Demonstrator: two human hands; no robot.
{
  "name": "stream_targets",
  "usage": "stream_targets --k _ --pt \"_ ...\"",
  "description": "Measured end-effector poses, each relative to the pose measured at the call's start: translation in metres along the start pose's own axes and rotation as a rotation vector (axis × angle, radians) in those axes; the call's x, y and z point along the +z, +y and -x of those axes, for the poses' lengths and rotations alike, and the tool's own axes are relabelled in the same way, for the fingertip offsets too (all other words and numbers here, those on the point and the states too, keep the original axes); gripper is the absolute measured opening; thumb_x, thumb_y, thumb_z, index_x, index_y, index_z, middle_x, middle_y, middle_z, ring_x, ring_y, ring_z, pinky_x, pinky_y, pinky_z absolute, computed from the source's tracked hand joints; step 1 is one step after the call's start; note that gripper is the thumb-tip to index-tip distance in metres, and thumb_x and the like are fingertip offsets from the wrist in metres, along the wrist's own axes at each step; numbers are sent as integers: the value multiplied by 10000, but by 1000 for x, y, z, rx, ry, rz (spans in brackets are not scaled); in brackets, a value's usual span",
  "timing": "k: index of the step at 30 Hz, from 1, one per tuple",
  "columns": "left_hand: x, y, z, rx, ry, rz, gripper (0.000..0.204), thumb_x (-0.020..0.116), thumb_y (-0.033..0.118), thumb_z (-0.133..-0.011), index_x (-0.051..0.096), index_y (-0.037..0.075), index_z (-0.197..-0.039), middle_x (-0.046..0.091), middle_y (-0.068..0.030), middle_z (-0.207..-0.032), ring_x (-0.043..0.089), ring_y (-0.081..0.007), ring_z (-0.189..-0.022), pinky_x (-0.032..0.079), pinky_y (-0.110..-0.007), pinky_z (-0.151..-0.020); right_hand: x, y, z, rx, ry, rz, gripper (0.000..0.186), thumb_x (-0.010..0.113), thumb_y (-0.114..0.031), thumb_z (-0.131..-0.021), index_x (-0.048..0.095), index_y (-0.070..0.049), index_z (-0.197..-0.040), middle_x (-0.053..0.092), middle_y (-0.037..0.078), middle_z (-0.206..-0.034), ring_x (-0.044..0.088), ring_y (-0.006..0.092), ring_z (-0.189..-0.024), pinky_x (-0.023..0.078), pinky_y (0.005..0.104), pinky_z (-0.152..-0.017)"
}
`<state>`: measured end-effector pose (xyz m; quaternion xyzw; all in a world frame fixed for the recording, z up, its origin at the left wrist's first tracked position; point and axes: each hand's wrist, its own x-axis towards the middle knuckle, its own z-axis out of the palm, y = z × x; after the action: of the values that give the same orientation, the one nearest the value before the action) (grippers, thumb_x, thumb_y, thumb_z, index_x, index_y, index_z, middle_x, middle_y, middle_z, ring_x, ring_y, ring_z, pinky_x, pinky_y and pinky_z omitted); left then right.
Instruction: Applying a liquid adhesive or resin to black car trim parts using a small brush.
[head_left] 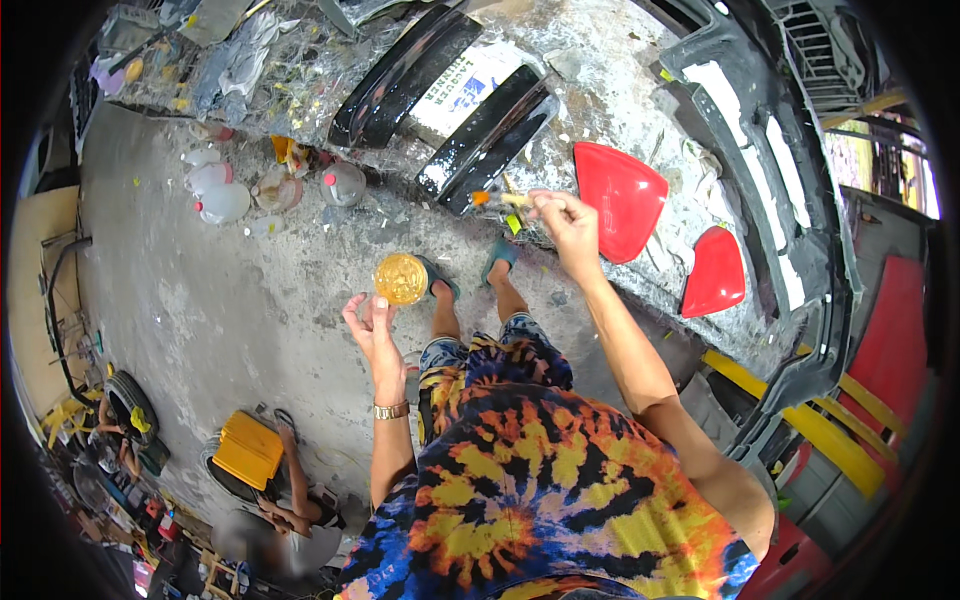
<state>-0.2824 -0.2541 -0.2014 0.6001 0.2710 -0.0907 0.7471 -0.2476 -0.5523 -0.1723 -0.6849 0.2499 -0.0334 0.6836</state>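
My left hand [372,328] holds a small round cup of amber liquid [401,279] over the floor, with the thumb on its side. In my right hand [566,228] a small paintbrush [512,199] is pinched by its pale handle. Its orange-brown tip points left, by the lower end of a glossy black curved panel [487,137]. Whether the bristles touch that panel I cannot tell. A second black panel [405,78] lies parallel beyond it. Just right of my right hand is a glossy red panel [622,205], with a smaller red panel [716,274] farther right.
Several plastic bottles [222,202] stand on the floor at the left. A large dark bumper [805,200] curves along the right, near yellow bars [835,445]. At lower left a person [305,530] sits near a yellow crate-like object [249,450] on a tyre.
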Motion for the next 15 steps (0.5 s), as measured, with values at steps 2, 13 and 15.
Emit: stream_targets --k 2,13,15 --pt "-1 2 1 11 -4 -14 426 596 253 -908 338 72 -1195 508 -166 -1143 534 -237 -1079 409 -410 -993 -10 -6 -5 10 49 -28 173 597 -114 -903 678 -10 -1014 654 -13 -744 419 -3 -553 323 168 -489" --pt "-2 10 0 -1 -57 40 414 596 194 -905 330 67 -1196 465 -156 -1157 501 -232 -1102 415 -396 -1002 -16 -5 -23 -16 12 48 203 597 -139 -894 678 7 -1009 641 -8 -713 474 28 -620 356 194 -550" --pt "-4 14 -2 3 -72 21 412 593 196 -907 328 70 -1196 463 -154 -1166 499 -233 -1107 407 -399 -1009 -25 -9 -32 -44 94 13 195 598 -139 -894 683 0 -1001 636 -14 -704 470 26 -616 352 195 -547"
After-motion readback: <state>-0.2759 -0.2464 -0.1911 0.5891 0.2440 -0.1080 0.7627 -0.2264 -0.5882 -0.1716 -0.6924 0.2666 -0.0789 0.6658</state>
